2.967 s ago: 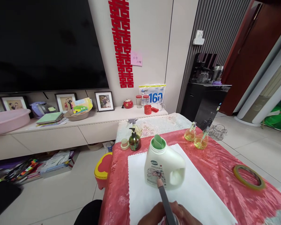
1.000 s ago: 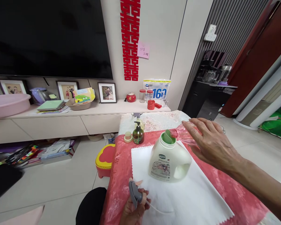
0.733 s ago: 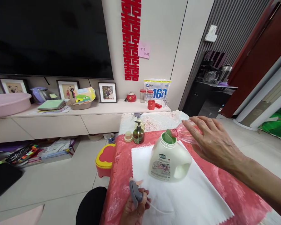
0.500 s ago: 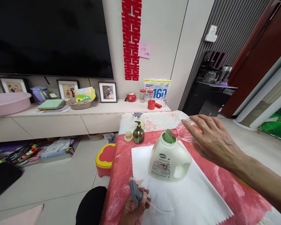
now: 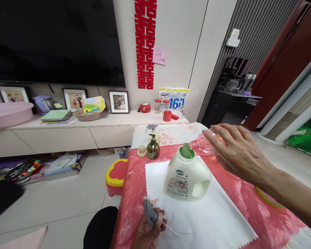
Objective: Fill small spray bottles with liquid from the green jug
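My right hand [image 5: 230, 147] is wrapped around a clear pink plastic bottle [image 5: 203, 144], tipped on its side. The bottle's mouth rests at the green spout in the neck of a large pale green detergent jug [image 5: 188, 178]. The jug stands upright, uncapped, on a white cloth [image 5: 209, 221], its handle toward the right. Low in the view, my left hand [image 5: 150, 226] is closed on a grey spray trigger head [image 5: 150, 212], whose thin clear tube points right over the cloth. Whether liquid is flowing cannot be made out.
Behind the jug stand a dark green pump bottle [image 5: 153, 148], a pale cap [image 5: 142, 151] and another sprayer. A red-and-yellow stool [image 5: 116, 176] is left of the table with its red cover [image 5: 134, 183]. A long white cabinet [image 5: 114, 135] runs along the wall.
My right hand has raised the rear end of the pink bottle slightly, its mouth staying at the jug's spout. The left hand and the spray head have hardly moved.
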`<move>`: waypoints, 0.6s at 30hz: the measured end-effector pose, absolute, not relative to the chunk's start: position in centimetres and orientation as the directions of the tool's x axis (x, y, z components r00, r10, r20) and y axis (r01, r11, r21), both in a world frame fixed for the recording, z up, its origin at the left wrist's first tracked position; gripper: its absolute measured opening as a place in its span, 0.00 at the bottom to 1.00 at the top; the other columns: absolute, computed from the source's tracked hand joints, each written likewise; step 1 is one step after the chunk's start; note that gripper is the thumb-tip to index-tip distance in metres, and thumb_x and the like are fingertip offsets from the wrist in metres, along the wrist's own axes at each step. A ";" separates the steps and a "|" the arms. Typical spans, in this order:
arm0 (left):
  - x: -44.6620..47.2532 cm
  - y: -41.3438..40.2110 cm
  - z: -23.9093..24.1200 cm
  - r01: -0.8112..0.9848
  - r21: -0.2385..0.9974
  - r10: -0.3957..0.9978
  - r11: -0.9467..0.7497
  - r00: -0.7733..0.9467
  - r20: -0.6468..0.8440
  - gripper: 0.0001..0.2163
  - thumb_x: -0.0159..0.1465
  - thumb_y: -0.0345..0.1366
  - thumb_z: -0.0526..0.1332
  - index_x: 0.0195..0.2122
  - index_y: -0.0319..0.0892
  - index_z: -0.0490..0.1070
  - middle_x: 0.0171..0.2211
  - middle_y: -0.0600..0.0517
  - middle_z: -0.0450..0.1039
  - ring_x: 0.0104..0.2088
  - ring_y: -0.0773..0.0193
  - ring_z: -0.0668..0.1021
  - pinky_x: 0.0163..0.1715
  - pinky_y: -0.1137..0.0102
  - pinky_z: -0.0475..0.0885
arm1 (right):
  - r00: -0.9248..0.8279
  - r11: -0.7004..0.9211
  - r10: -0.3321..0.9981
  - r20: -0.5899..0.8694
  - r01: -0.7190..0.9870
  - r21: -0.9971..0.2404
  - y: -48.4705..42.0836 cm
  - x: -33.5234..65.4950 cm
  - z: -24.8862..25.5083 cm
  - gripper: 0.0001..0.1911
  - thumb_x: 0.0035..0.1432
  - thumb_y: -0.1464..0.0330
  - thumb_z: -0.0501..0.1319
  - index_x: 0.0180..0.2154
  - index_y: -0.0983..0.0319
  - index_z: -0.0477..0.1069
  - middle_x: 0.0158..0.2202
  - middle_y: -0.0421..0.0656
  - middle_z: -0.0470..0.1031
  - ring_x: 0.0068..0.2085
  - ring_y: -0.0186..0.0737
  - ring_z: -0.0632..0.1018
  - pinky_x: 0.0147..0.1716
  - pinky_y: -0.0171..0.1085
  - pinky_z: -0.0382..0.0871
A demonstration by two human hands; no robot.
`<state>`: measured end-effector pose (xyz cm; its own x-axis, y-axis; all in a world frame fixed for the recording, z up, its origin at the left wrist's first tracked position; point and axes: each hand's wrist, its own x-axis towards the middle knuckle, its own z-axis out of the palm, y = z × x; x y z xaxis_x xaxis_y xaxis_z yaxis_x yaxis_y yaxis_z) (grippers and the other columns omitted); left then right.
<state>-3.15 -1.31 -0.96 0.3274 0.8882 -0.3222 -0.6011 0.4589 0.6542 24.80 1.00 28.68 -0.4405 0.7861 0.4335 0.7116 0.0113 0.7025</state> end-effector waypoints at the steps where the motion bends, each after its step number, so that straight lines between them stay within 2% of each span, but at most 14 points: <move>1: -3.1 -1.3 -1.0 -0.599 0.657 0.889 0.458 0.325 -0.324 0.26 0.41 0.41 0.81 0.40 0.43 0.78 0.40 0.45 0.81 0.36 0.57 0.82 0.38 0.66 0.75 | -0.441 0.011 0.787 0.432 0.709 0.705 1.0 24.8 28.7 0.25 0.58 0.72 0.59 0.58 0.64 0.64 0.57 0.53 0.66 0.54 0.55 0.68 0.50 0.49 0.64; 18: -2.9 -1.4 -0.8 -0.625 0.637 0.892 0.452 0.298 -0.341 0.26 0.39 0.39 0.82 0.39 0.43 0.78 0.39 0.45 0.81 0.34 0.58 0.82 0.36 0.67 0.75 | -0.448 0.010 0.796 0.406 0.681 0.732 1.0 25.3 29.5 0.30 0.58 0.71 0.60 0.61 0.63 0.60 0.59 0.53 0.65 0.58 0.56 0.66 0.56 0.52 0.61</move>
<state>-2.90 -1.42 -0.84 0.2977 0.8917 -0.3410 -0.6246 0.4520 0.6368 25.28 1.02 29.53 -0.4480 0.7965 0.4061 0.6813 0.0099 0.7320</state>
